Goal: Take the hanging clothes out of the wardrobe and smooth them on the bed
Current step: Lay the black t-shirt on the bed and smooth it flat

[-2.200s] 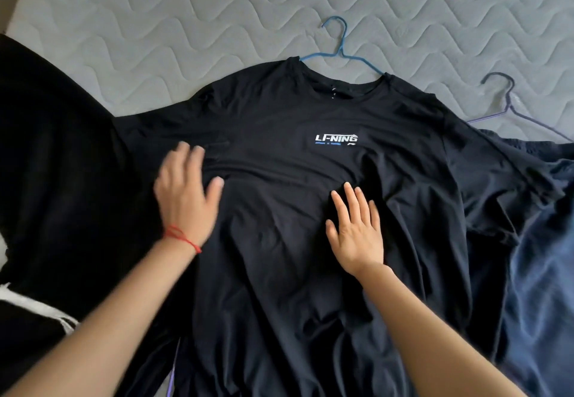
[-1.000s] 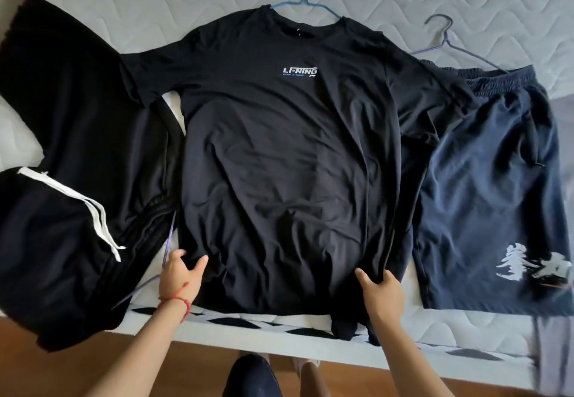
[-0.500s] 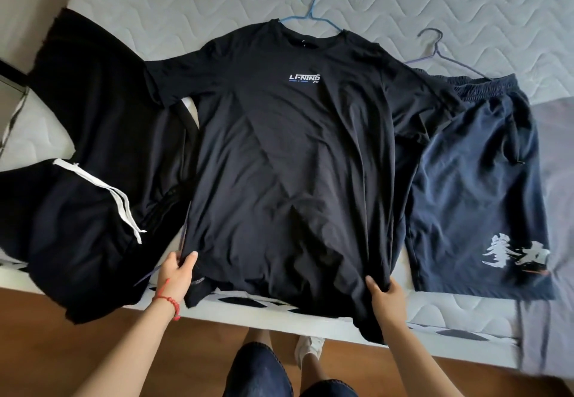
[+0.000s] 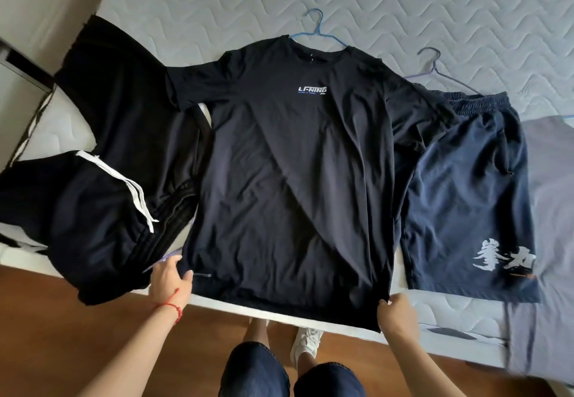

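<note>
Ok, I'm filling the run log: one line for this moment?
step: smoothing | item: black T-shirt on bed | left hand: grips hem corner | right hand: grips hem corner | hanger: in collar

Blue hanger [image 4: 316, 31] mostly under tee [image 4: 292, 179]

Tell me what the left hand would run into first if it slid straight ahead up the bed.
Probably the black trousers. The left hand grips the T-shirt hem corner, fingers aimed up the seam between the two; depth is unclear, so it might ride along the T-shirt's side edge.
</note>
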Demonstrator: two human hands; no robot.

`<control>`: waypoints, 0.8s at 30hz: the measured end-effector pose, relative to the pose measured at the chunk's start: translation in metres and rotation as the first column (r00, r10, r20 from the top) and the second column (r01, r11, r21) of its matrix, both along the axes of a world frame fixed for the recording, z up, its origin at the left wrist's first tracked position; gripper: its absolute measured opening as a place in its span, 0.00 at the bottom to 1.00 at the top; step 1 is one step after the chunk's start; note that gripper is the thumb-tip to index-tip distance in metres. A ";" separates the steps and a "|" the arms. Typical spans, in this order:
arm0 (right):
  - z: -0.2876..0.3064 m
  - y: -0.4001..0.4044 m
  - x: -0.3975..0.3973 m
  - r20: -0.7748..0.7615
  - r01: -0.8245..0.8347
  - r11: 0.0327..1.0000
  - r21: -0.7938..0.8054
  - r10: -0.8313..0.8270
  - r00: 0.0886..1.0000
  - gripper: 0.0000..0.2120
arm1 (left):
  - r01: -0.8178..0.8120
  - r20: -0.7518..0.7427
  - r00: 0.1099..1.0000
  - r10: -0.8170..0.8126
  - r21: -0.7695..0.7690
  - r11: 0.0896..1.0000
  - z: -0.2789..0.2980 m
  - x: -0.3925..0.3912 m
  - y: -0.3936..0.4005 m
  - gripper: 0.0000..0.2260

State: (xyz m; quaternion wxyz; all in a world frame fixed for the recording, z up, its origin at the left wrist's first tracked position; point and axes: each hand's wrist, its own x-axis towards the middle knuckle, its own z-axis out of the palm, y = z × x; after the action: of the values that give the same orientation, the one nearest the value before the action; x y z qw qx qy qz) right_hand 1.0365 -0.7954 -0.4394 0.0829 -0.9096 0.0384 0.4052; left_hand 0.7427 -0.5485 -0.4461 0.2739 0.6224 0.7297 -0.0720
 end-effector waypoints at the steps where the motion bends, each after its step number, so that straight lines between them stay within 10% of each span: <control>1: 0.006 0.003 -0.004 0.012 -0.004 1.000 0.016 0.003 1.000 0.10 | 0.017 0.034 0.999 -0.017 -0.002 1.000 0.005 0.004 -0.005 0.16; 9: 0.038 0.051 -0.052 -0.007 -0.215 0.968 0.132 0.218 0.976 0.13 | 0.198 0.199 0.961 -0.194 -0.001 0.980 0.037 0.004 -0.015 0.11; 20: 0.033 0.205 -0.188 -0.130 -0.531 0.797 0.288 0.581 0.803 0.14 | -0.415 0.352 0.786 0.508 -0.309 0.856 0.010 -0.087 0.025 0.07; 24: 0.023 0.268 -0.234 -0.060 -0.696 0.648 0.310 0.744 0.666 0.15 | -0.275 0.356 0.874 0.330 -0.197 0.941 -0.003 -0.110 0.033 0.08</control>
State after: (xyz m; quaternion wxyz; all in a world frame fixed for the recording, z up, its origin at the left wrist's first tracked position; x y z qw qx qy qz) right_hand 0.8030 -0.5273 -0.4165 0.0295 -0.7889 -0.3737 0.4869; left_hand 0.6324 -0.5157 -0.4493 0.4624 0.4813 0.7434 0.0442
